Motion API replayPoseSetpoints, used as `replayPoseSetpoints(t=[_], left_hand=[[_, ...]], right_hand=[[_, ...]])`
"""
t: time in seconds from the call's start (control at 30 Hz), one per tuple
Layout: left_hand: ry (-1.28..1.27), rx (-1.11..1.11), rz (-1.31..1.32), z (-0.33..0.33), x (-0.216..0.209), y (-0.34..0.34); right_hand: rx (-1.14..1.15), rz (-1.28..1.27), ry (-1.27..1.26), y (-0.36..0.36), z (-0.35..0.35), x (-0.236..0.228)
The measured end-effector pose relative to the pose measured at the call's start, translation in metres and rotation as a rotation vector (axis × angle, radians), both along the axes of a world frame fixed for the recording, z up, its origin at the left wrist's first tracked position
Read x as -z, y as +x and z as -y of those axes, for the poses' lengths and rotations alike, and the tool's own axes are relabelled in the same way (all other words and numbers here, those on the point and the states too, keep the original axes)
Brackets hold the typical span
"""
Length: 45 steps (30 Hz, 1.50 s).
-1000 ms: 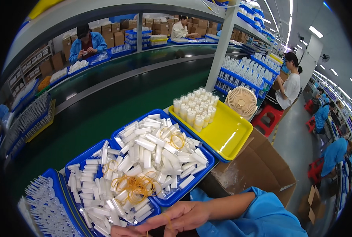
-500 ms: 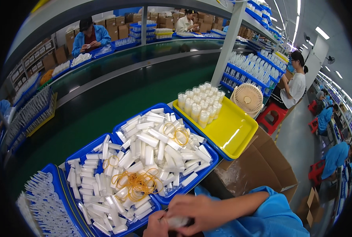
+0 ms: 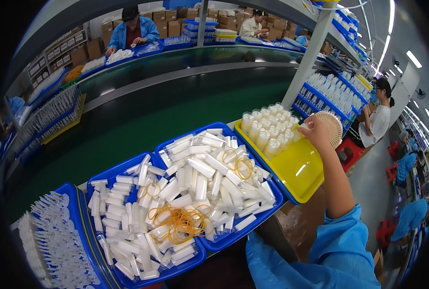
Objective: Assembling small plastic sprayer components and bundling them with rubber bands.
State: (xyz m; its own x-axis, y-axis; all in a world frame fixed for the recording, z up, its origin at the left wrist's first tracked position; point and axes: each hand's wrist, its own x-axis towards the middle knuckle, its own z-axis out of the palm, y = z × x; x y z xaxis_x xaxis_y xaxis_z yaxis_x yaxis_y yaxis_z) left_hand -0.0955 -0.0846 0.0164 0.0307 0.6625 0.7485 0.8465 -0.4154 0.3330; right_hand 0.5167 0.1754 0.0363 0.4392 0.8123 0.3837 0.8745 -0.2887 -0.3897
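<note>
My right hand reaches out over the far right of the yellow tray. Its fingers are closed round a small whitish, clear-wrapped bundle, mostly hidden by the hand. Beside it in the tray, several white bundles stand upright, packed close together. My left hand is out of view. Two blue trays in front of me hold many loose white pieces in clear wrapping. A tangle of yellow rubber bands lies on top of them, with a few single bands nearby.
A beige round fan stands just behind my right hand. At the left is a blue tray of thin clear plastic pieces. A green conveyor belt runs beyond the trays, under a grey post. Other people sit across the belt and at the right.
My right hand has moved from the near edge, where both hands worked on a white bundle, out to the yellow tray. My left hand has left the view. The view has shifted slightly.
</note>
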Motion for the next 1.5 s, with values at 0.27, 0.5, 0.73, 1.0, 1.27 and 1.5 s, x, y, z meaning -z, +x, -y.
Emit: replayPoseSetpoints(t=[0.27, 0.5, 0.73, 1.0, 1.27, 1.5], left_hand=[[-0.599, -0.318, -0.129, -0.015, -0.034, -0.016], [-0.651, -0.380, -0.365, -0.025, -0.033, -0.034], [-0.694, -0.552, -0.415, -0.025, -0.031, -0.038], [-0.579, -0.400, -0.117, -0.007, -0.061, -0.028], [-0.143, 0.180, 1.025, 0.007, -0.003, 0.006], [-0.415, 0.554, 1.070, -0.049, 0.025, 0.067]], right_hand=[[-0.107, -0.197, 0.037, 0.003, -0.026, 0.039], [-0.141, 0.360, 0.132, -0.035, -0.018, 0.008], [-1.034, 0.173, 0.079, -0.239, -0.015, -0.035], [-1.061, 0.450, -0.580, -0.376, -0.085, -0.004], [-0.987, 0.508, -0.735, -0.399, -0.095, 0.008], [-1.213, -0.528, -0.456, -0.377, -0.033, -0.022]])
